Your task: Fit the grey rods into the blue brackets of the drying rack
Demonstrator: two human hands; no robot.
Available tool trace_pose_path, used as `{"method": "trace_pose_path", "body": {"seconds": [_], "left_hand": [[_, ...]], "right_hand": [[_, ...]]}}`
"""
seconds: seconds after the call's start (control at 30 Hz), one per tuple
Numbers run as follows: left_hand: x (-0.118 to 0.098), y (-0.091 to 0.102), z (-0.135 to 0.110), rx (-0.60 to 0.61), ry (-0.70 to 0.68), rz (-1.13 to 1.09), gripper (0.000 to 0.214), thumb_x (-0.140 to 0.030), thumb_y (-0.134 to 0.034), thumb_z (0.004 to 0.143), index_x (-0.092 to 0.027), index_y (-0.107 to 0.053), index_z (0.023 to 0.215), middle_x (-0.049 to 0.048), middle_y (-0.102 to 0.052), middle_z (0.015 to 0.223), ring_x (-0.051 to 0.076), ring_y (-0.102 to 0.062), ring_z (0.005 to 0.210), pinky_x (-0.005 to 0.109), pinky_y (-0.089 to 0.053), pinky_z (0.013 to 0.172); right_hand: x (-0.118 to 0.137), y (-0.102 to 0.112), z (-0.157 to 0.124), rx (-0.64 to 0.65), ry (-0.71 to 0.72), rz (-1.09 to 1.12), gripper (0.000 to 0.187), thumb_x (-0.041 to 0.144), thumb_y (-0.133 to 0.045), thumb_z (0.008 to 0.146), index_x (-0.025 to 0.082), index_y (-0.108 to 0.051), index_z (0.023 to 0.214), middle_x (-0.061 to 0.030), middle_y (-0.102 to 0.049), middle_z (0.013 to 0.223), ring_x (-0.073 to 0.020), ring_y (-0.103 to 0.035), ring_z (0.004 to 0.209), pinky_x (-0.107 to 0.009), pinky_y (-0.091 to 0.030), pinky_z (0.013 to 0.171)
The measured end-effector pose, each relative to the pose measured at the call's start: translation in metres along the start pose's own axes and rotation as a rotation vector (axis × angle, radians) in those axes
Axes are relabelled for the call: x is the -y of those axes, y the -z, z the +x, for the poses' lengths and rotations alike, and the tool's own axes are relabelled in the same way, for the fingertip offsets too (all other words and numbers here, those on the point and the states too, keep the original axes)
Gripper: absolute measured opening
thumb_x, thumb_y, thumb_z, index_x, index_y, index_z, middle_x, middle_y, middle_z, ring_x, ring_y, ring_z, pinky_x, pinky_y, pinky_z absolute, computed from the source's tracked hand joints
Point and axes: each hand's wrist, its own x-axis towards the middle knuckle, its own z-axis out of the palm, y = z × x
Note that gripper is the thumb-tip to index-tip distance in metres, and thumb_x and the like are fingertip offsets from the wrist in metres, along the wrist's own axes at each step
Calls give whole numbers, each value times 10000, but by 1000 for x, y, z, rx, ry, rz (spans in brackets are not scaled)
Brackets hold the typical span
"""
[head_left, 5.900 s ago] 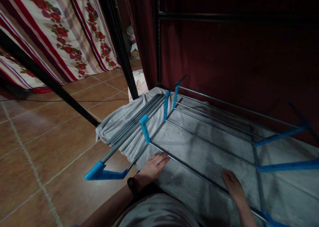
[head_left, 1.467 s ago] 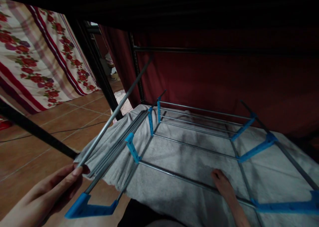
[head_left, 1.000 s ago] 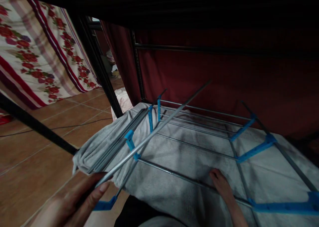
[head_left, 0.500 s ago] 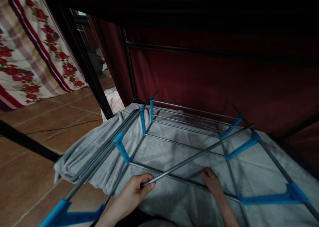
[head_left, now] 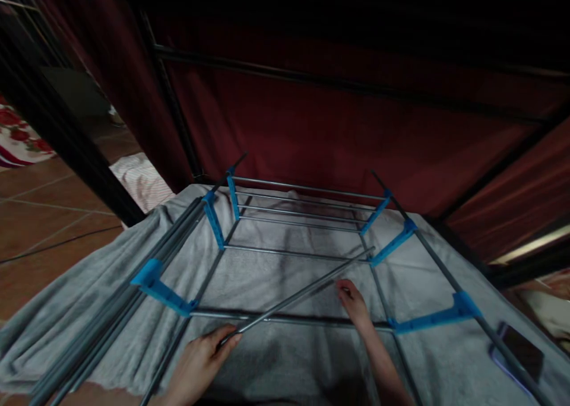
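Observation:
My left hand (head_left: 201, 359) pinches the near end of a loose grey metal rod (head_left: 299, 294). The rod slants up and to the right over a rack frame (head_left: 285, 253) of grey bars and blue plastic connectors (head_left: 162, 288). The frame lies flat on a grey towel (head_left: 267, 278). My right hand (head_left: 352, 300) rests on the towel beside the frame's near crossbar, close under the rod; its fingers are curled and I cannot see anything in them.
A bundle of spare grey rods (head_left: 111, 317) lies along the towel's left edge. A dark phone (head_left: 519, 349) sits on the towel at the right. A dark red curtain (head_left: 333, 115) and black frame posts (head_left: 66, 133) stand behind. Tiled floor (head_left: 40, 228) lies to the left.
My left hand took a rod from the left bundle and swung it rightwards across the frame. The view has turned right. My right hand stayed by the near crossbar.

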Motion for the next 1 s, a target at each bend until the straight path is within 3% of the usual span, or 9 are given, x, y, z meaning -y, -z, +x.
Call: {"method": "trace_pose_path", "body": {"seconds": [0.1, 0.2, 0.33, 0.43, 0.63, 0.87, 1.0], "left_hand": [[3, -6, 5, 20, -13, 66, 392, -543, -547, 955, -307, -848, 1044, -7, -847, 1022, 247, -823, 950, 287, -652, 831], [6, -10, 8, 26, -40, 77, 377, -529, -553, 943, -316, -854, 1022, -15, -847, 992, 247, -826, 918, 284, -658, 807], [17, -11, 9, 15, -41, 106, 377, -532, -554, 932, -318, -852, 1019, -17, -847, 982, 244, -827, 894, 281, -661, 793], [26, -9, 10, -10, -69, 143, 370, -528, -552, 937, -322, -841, 1039, -25, -846, 1032, 235, -827, 901, 283, -666, 788], [32, -9, 16, -155, -239, 291, 454, -584, -468, 1005, -302, -824, 1000, 19, -842, 1057, 251, -818, 960, 327, -675, 816], [23, -9, 30, -228, -344, 371, 527, -619, -400, 1043, -296, -811, 1111, 36, -825, 1115, 248, -794, 1009, 333, -651, 856], [14, -6, 40, -215, -385, 390, 530, -586, -382, 1065, -280, -812, 1117, 46, -820, 1067, 239, -787, 928, 337, -637, 831]], "right_hand": [[5, -1, 4, -43, -115, 172, 295, 509, -702, 648, 280, -679, 833, -4, -696, 763, -224, -651, 705, -331, -515, 604], [12, -1, 5, -58, -185, 338, 370, 483, -785, 602, 281, -716, 904, -21, -747, 824, -249, -687, 767, -365, -558, 667], [21, -2, 6, -21, -239, 589, 409, 411, -834, 619, 274, -744, 993, -48, -800, 984, -265, -725, 893, -412, -600, 831], [23, -5, 8, -1, -263, 714, 365, 456, -840, 667, 267, -739, 962, -59, -793, 988, -258, -728, 904, -410, -602, 854], [18, -10, 9, -14, -296, 758, 299, 489, -850, 760, 275, -739, 938, -38, -771, 953, -214, -718, 882, -352, -600, 804], [11, -5, 11, -83, -368, 811, 307, 414, -918, 680, 238, -737, 857, -33, -771, 866, -202, -719, 818, -329, -609, 762], [13, -4, 9, -86, -399, 838, 305, 381, -933, 655, 217, -742, 827, -40, -780, 848, -203, -728, 809, -333, -619, 770]]}}
